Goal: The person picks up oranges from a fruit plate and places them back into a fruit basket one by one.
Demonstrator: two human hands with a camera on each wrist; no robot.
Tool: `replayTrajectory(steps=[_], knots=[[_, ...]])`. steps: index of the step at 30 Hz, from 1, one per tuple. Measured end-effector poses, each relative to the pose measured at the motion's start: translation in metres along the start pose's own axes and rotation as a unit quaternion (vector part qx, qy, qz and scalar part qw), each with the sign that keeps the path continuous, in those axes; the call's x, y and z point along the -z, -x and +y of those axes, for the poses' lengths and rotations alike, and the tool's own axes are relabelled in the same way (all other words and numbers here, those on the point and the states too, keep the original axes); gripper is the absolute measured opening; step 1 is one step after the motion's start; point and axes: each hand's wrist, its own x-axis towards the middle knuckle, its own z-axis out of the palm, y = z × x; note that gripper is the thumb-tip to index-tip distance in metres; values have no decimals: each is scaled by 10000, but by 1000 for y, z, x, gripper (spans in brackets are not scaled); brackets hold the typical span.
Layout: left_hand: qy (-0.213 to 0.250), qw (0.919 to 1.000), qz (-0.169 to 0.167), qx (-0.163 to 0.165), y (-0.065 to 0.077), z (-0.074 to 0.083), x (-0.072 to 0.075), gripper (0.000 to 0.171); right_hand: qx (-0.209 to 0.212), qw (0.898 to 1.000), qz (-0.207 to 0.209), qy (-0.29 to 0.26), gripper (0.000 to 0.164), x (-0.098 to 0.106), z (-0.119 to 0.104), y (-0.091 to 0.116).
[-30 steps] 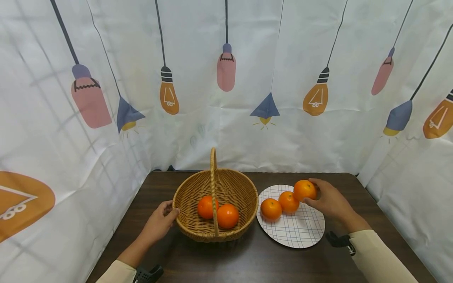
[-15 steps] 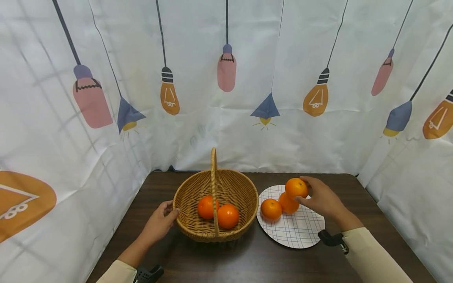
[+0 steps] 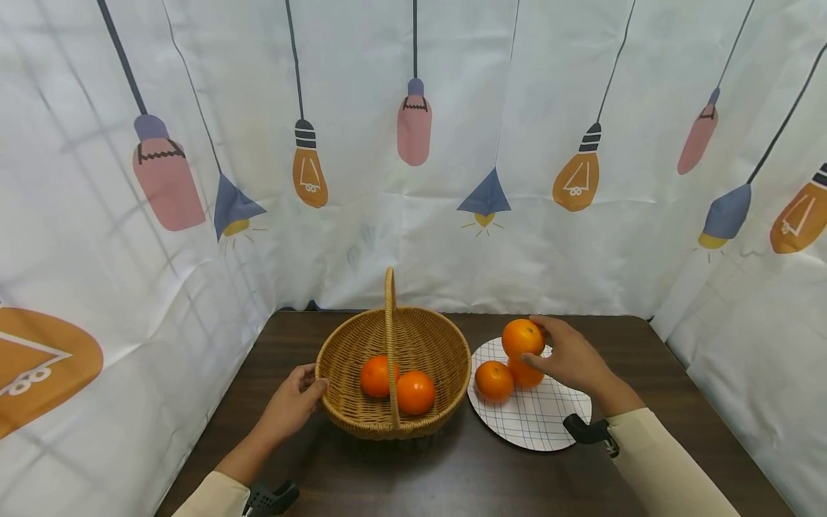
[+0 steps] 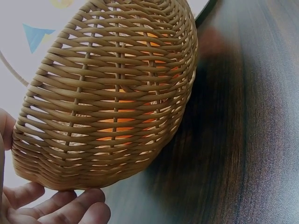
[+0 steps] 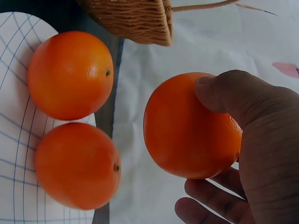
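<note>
My right hand [image 3: 571,359] holds an orange [image 3: 522,338] between thumb and fingers, raised over the plate. In the right wrist view the thumb lies across this orange [image 5: 187,126], fingers beneath. Two more oranges rest on a white round plate with a blue grid [image 3: 549,424]: one on the left [image 3: 494,381], the other [image 3: 525,373] partly hidden behind the held one. My left hand [image 3: 291,402] grips the left rim of a wicker basket [image 3: 352,413] with a tall handle. Inside the basket lie two oranges [image 3: 416,393]; their colour shows through the weave in the left wrist view.
The basket and plate stand side by side on a dark wood table [image 3: 446,481]. A white curtain [image 3: 362,237] printed with hanging lamps encloses the back and sides. The basket's arched handle [image 3: 390,316] rises over its middle.
My right hand has moved left and slightly up with the orange, from the plate's right part to over the other oranges. My left hand and the basket stay where they were.
</note>
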Motion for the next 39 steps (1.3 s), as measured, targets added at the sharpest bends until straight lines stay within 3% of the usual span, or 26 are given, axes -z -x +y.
replayTrajectory(steps=[39], knots=[[4, 10000, 25, 22, -1, 0, -1, 56, 541, 9975, -70, -454, 78, -26, -58, -27]])
